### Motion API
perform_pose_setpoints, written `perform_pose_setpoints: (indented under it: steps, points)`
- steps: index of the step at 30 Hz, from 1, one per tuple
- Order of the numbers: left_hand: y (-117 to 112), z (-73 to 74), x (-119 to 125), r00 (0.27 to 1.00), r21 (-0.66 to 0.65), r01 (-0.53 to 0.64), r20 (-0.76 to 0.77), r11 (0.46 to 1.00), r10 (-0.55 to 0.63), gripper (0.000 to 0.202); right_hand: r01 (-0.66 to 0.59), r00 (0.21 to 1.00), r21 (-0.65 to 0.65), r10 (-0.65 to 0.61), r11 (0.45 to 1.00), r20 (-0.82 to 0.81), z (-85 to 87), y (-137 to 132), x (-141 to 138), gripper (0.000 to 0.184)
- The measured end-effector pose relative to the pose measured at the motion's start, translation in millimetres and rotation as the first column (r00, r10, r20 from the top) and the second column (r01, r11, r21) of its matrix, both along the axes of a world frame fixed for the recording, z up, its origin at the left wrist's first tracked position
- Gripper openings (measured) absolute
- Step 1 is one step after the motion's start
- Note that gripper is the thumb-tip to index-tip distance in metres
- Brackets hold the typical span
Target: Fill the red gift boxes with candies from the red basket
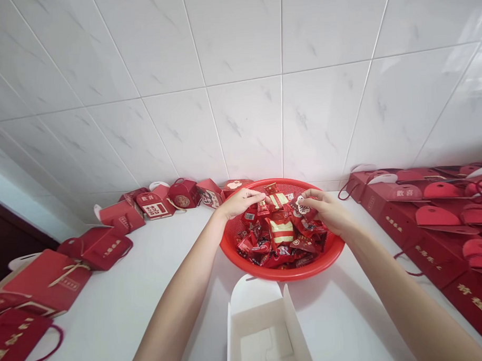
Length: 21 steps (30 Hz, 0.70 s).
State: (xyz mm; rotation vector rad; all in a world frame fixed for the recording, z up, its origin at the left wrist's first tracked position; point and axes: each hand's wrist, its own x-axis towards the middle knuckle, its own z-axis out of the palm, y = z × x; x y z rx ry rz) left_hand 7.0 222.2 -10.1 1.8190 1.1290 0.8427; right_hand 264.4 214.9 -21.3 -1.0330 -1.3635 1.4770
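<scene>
A red plastic basket (307, 272) sits on the white table against the tiled wall, filled with several red wrapped sweets (281, 233). Both my hands reach into it from above. My left hand (242, 201) is closed in a pinch on a small red sweet packet (262, 206) at the basket's far left. My right hand (325, 209) is closed on another red packet (303, 208) at the far right. In front of the basket stands an open white box (264, 327), lid flaps up, with nothing visible inside.
Red gift boxes with handles (158, 202) line the wall at left, and red bags (47, 282) lie along the left table edge. Rows of flat red boxes (428, 216) fill the right side. A dark opening shows at far left.
</scene>
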Motion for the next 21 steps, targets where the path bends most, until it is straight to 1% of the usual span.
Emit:
perform_pose_setpoints:
  steps: [2,11,17,21]
  points:
    - [-1.0,0.9,0.2,1.000,0.008,0.007,-0.006,1.000,-0.007,0.049,0.001,1.000,0.009,-0.001,1.000,0.006,-0.1,0.2,0.0,0.024]
    - [0.3,-0.3,4.5,0.998,0.045,-0.029,-0.051,0.999,0.031,0.054,-0.012,1.000,0.010,0.012,1.000,0.014,-1.4,1.6,0.6,0.023]
    - [-0.2,0.3,5.3,0.995,0.041,-0.059,-0.079,0.997,0.062,0.048,-0.013,1.000,0.014,0.013,1.000,0.012,0.3,0.7,0.4,0.026]
    - [-0.1,-0.8,5.0,0.997,0.033,-0.043,-0.068,0.999,0.046,0.050,-0.015,1.000,0.004,0.015,1.000,0.021,-0.1,1.1,0.5,0.025]
